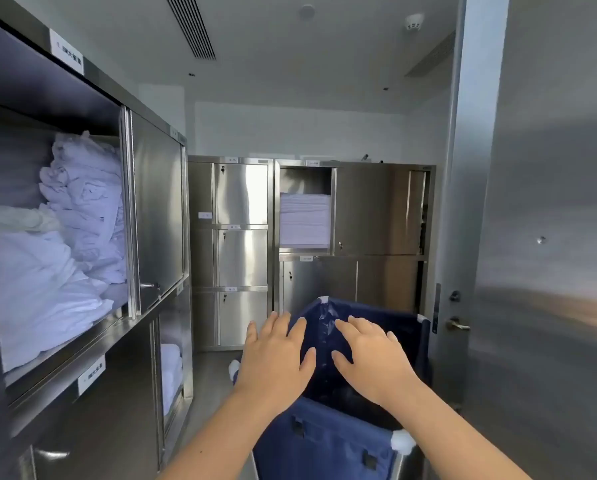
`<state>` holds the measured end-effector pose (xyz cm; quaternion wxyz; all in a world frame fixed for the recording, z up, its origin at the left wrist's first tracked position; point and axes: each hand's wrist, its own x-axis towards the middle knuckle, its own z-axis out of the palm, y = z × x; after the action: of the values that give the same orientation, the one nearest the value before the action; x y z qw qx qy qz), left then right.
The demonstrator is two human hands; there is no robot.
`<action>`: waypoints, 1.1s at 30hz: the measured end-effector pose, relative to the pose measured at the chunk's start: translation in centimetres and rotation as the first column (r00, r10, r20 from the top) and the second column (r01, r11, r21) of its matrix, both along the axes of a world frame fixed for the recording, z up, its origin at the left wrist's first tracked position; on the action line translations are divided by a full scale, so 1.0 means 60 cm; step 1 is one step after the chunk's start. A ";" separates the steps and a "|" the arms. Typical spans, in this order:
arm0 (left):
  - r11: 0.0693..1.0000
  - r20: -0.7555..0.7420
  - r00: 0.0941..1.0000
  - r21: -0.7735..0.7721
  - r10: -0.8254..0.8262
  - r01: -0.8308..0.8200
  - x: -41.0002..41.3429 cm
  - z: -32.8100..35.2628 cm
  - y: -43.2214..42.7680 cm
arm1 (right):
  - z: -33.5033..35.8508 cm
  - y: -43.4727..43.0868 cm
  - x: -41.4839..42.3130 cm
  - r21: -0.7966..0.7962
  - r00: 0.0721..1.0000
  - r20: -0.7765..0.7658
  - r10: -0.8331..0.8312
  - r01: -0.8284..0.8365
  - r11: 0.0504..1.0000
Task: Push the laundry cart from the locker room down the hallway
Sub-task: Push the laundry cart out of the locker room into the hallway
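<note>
Steel lockers (241,258) line the room; white linens (65,244) on left shelves. Left hand (276,358) and right hand (373,362) spread open above blue laundry cart (328,441).

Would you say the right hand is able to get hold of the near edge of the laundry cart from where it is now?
Probably yes. The right hand hovers open over the laundry cart, and nothing lies between it and the near edge; the left hand is off to the side.
</note>
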<state>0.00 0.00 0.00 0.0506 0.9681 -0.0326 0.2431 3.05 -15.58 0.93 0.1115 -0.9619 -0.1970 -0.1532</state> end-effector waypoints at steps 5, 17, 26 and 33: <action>0.999 0.031 0.999 0.037 0.030 -0.031 0.051 -0.025 0.057 | -0.020 0.056 0.052 -0.020 1.000 -0.010 0.028 -0.029 0.999; 0.993 0.019 0.998 0.097 -0.065 0.062 0.265 -0.053 0.202 | -0.067 0.210 0.252 -0.004 0.998 -0.026 -0.061 0.061 0.998; 0.969 -0.050 0.979 0.139 -0.200 0.205 0.419 -0.130 0.202 | -0.153 0.201 0.367 0.003 0.987 -0.021 -0.160 0.160 0.987; 0.954 -0.100 0.966 0.159 -0.239 0.253 0.536 -0.223 0.164 | -0.225 0.153 0.472 0.046 0.984 0.009 -0.180 0.179 0.983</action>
<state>32.18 9.86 -13.41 -0.0013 0.9661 -0.1717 0.1926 31.36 -6.40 -12.58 0.1177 -0.9719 -0.1068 -0.1735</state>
